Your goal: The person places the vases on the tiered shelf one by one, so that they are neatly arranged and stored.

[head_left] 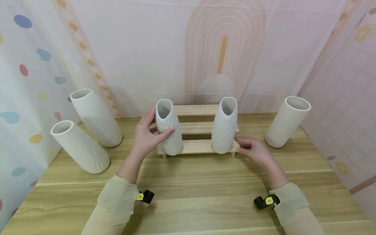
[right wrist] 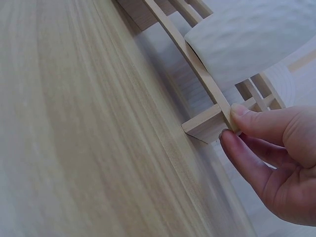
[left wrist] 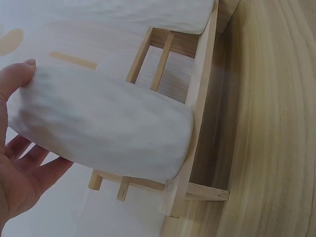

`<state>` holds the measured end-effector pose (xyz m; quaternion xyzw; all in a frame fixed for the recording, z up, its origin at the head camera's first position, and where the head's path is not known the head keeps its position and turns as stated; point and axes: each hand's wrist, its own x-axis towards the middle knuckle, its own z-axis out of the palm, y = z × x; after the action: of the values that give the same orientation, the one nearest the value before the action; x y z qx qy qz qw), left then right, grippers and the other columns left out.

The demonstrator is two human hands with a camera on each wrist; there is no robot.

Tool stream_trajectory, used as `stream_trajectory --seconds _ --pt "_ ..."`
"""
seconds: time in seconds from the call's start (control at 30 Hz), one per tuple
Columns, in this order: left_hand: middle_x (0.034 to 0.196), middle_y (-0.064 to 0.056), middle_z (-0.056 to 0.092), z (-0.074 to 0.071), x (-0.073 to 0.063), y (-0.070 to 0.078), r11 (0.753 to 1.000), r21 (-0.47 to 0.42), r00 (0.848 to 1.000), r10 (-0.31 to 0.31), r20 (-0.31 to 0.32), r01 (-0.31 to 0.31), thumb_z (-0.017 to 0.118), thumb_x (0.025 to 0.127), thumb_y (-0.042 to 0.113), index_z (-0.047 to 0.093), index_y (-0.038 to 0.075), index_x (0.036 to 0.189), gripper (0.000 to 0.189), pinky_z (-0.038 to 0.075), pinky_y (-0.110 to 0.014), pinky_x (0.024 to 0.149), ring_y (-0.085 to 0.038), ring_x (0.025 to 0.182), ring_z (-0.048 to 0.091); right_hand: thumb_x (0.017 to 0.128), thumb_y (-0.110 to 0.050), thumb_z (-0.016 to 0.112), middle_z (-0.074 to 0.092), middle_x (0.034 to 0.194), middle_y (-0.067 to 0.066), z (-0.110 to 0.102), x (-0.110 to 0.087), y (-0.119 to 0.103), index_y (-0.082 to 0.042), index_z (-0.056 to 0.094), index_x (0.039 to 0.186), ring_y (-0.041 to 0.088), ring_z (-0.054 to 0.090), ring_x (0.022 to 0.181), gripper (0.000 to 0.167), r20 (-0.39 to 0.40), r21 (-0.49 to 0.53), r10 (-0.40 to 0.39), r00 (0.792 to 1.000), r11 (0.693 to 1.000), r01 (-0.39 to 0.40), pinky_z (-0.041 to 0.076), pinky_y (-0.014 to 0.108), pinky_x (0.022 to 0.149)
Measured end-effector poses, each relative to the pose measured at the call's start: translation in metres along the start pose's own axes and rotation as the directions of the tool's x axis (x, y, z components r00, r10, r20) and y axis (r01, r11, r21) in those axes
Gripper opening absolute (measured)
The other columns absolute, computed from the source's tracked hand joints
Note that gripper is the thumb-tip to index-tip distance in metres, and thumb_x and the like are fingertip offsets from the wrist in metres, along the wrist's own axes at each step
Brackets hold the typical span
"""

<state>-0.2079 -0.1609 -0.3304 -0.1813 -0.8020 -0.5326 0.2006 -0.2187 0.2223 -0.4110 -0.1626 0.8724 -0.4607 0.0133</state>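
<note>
My left hand point(head_left: 147, 132) grips a white textured vase point(head_left: 171, 137) near its top, thumb on the front and fingers around the far side. In the left wrist view this vase point(left wrist: 108, 123) stands with its base on the lowest step of a wooden tiered rack point(head_left: 196, 147). A second white vase point(head_left: 224, 133), with a dimpled surface, stands on the right of the same step. With thumb and fingertips my right hand point(head_left: 255, 149) pinches the right end of that step; the right wrist view shows the hand point(right wrist: 276, 158) at the rack's corner.
Two white vases, a tall one point(head_left: 98, 119) and a wavy-patterned one point(head_left: 82, 148), stand on the table point(head_left: 188, 195) at the left. Another white vase point(head_left: 286, 122) stands at the right. A patterned curtain point(head_left: 141, 58) hangs behind the rack.
</note>
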Motion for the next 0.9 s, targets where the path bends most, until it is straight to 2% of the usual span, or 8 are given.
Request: stream_trajectory --seconds 0.17,0.33,0.6,0.77,0.9 --pt "0.125 -0.004 0.058 -0.001 -0.002 -0.002 1.0 -0.008 1.0 -0.013 -0.001 0.013 0.088 0.075 0.014 0.05 0.024 0.145 0.08 0.056 -0.045 0.084 -0.025 0.106 0.059 0.092 -0.003 0.07 0.054 0.134 0.03 0.001 0.0 -0.001 0.01 0.057 0.131 0.042 0.058 0.113 0.043 0.005 0.004 -0.003 1.0 1.0 0.003 0.049 0.052 0.095" --pt "0.124 -0.004 0.06 -0.004 -0.004 -0.002 1.0 -0.025 1.0 -0.014 0.005 0.014 0.087 0.076 0.012 0.05 0.022 0.146 0.079 0.054 -0.044 0.088 -0.021 0.106 0.059 0.092 -0.004 0.069 0.053 0.135 0.029 0.001 0.001 -0.001 0.009 0.057 0.132 0.042 0.058 0.114 0.044 0.009 0.001 0.006 1.0 1.0 -0.006 0.049 0.052 0.095" --pt "0.126 -0.006 0.064 -0.013 -0.012 -0.003 0.999 -0.034 1.0 0.014 0.024 -0.013 0.084 0.079 0.007 0.053 0.018 0.144 0.073 0.052 -0.046 0.094 -0.02 0.112 0.06 0.091 -0.003 0.07 0.054 0.135 0.029 0.001 0.001 0.001 0.009 0.058 0.131 0.042 0.057 0.114 0.043 0.0 -0.012 0.008 1.0 1.0 -0.008 0.048 0.053 0.095" --pt "0.127 -0.006 0.065 -0.024 -0.023 -0.004 1.0 -0.01 1.0 0.017 0.024 -0.017 0.082 0.08 0.002 0.056 0.014 0.141 0.068 0.052 -0.035 0.094 -0.023 0.114 0.062 0.092 -0.004 0.07 0.053 0.136 0.028 0.001 -0.001 0.0 0.008 0.058 0.132 0.042 0.057 0.116 0.043 0.0 -0.02 0.011 1.0 1.0 -0.011 0.048 0.053 0.096" --pt "0.124 -0.013 0.066 -0.034 -0.032 -0.007 1.0 -0.015 1.0 0.02 0.024 -0.019 0.081 0.079 -0.003 0.056 0.01 0.14 0.067 0.051 -0.031 0.095 -0.025 0.115 0.062 0.092 -0.003 0.07 0.054 0.135 0.029 0.001 -0.001 -0.001 0.009 0.058 0.13 0.042 0.058 0.113 0.042 -0.003 -0.026 0.001 1.0 1.0 -0.001 0.049 0.053 0.095"
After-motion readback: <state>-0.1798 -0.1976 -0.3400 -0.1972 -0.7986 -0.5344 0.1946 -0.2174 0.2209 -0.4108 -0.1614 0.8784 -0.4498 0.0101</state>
